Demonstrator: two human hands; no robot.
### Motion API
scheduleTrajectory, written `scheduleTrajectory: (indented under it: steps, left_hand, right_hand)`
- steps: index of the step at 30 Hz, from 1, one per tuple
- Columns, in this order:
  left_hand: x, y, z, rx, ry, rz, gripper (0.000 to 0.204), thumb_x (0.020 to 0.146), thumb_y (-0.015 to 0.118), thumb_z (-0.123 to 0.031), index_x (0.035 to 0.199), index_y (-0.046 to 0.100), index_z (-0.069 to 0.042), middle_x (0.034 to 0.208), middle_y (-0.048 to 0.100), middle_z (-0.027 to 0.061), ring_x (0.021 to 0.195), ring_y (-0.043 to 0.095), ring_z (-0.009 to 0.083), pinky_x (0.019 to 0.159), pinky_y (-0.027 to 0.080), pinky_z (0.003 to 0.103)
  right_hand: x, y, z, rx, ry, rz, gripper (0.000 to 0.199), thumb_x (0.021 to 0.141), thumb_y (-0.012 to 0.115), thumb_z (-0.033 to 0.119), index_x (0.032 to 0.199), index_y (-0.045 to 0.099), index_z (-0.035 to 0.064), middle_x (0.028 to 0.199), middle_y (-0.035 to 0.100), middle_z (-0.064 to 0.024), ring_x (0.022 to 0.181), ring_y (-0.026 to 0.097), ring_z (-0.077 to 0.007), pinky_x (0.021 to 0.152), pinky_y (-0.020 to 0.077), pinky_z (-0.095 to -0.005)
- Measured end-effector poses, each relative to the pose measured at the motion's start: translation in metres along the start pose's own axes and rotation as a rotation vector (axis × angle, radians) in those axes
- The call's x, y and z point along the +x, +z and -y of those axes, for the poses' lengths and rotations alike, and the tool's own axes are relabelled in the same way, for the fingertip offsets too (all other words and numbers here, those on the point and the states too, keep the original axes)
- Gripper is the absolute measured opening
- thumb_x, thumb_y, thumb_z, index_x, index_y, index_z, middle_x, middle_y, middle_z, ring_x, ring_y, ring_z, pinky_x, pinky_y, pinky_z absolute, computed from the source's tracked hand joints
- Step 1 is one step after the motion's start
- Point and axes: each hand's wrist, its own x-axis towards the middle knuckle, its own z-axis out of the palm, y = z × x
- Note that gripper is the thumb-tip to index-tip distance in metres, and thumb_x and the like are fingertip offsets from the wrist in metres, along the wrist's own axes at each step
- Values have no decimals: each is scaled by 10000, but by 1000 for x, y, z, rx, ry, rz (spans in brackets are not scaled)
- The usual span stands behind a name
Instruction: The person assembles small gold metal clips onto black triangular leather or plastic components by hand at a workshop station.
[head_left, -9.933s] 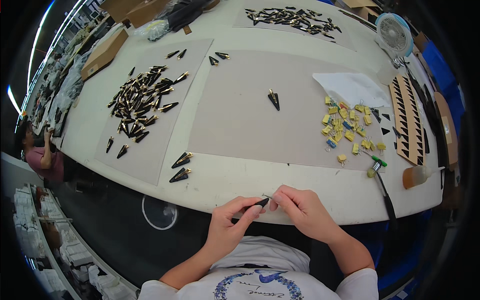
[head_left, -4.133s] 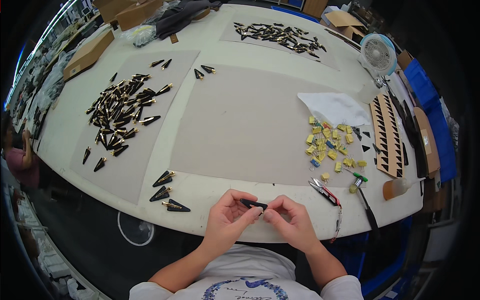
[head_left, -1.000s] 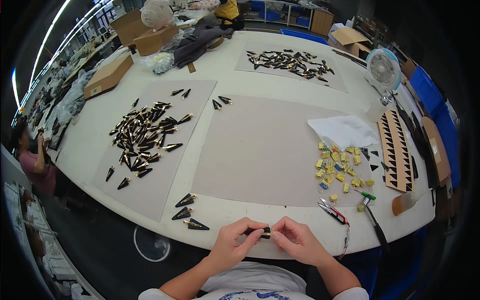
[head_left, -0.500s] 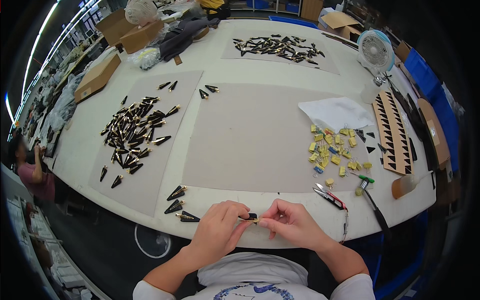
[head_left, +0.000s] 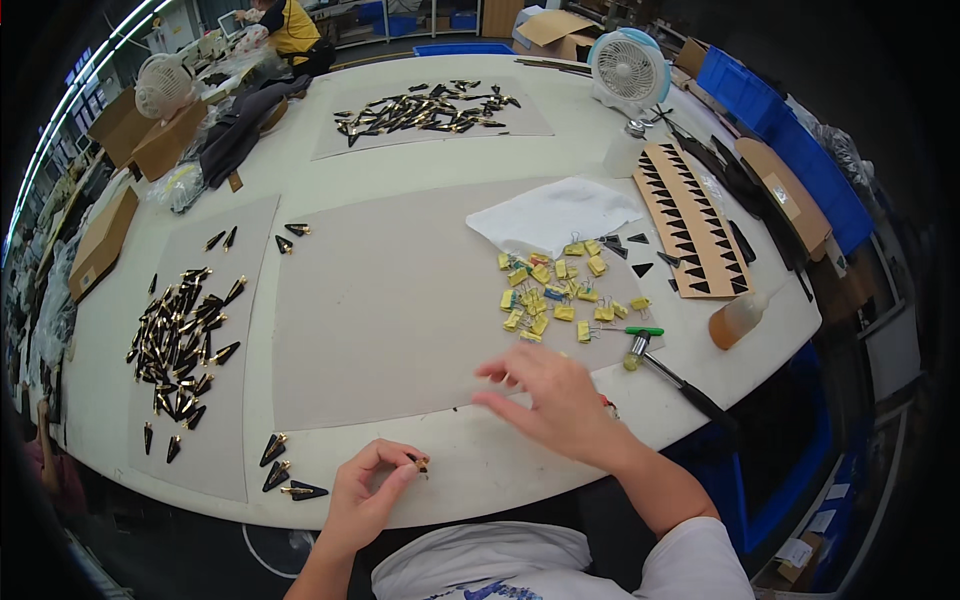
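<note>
White desk (head_left: 490,480), cluttered. Left hand (head_left: 366,490) pinches a black-and-gold clip (head_left: 418,463), mostly hidden, near the front edge; right hand (head_left: 548,395) spread, seemingly empty. I'd keep that pinch light and steady.

My left hand (head_left: 365,492) covers most of the small black-and-gold piece (head_left: 421,464) I'm pinching, so I can't make out its full shape. My right hand (head_left: 555,398) hides nearly all of a red thing (head_left: 610,406) on the desk (head_left: 490,465); only a sliver peeks out. In the left-hand pile of black clips (head_left: 175,340), the pieces overlap and cover one another. The lower edge cuts off my left forearm (head_left: 330,568) and my shirt's blue print (head_left: 500,592). The top edge crops a person in yellow (head_left: 290,32), and a co-worker (head_left: 62,478) fades into the dark left rim.
</note>
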Motion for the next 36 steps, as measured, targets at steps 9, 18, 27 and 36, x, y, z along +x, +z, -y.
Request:
scheduleTrajectory:
  steps: [9, 18, 27, 36]
  left_hand:
    - [10, 2, -1, -246, 29, -398, 179, 919, 594, -29, 1096, 616, -20, 1256, 584, 156, 1172, 543, 199, 1008, 415, 350]
    - [-4, 37, -22, -263, 42, -227, 464, 899, 630, 36, 1346, 513, -9, 1064, 583, 59, 1011, 550, 138, 900, 451, 291]
    - [-6, 20, -29, -36, 134, -232, 432, 875, 668, 70, 1289, 563, 10, 942, 570, 10, 895, 545, 92, 829, 457, 232]
    - [2, 26, -20, -75, 148, -274, 440, 813, 691, 100, 1222, 557, 9, 929, 629, 56, 900, 614, 118, 876, 483, 279]
  right_hand:
    - [5, -34, -27, 161, 137, -142, 135, 867, 709, 107, 942, 651, 11, 880, 664, -76, 768, 648, -160, 681, 521, -281]
    - [-44, 79, 25, 1398, 404, 46, 120, 976, 593, 92, 1023, 572, -17, 991, 663, -88, 884, 646, -121, 804, 547, -268]
    - [-38, 50, 26, 923, 240, 224, 263, 985, 588, 212, 1145, 575, 3, 999, 667, -91, 853, 668, -157, 765, 548, -316]
    - [-31, 34, 24, 480, 39, 271, 337, 952, 627, 267, 1144, 577, -6, 990, 666, -145, 818, 682, -217, 726, 547, -326]
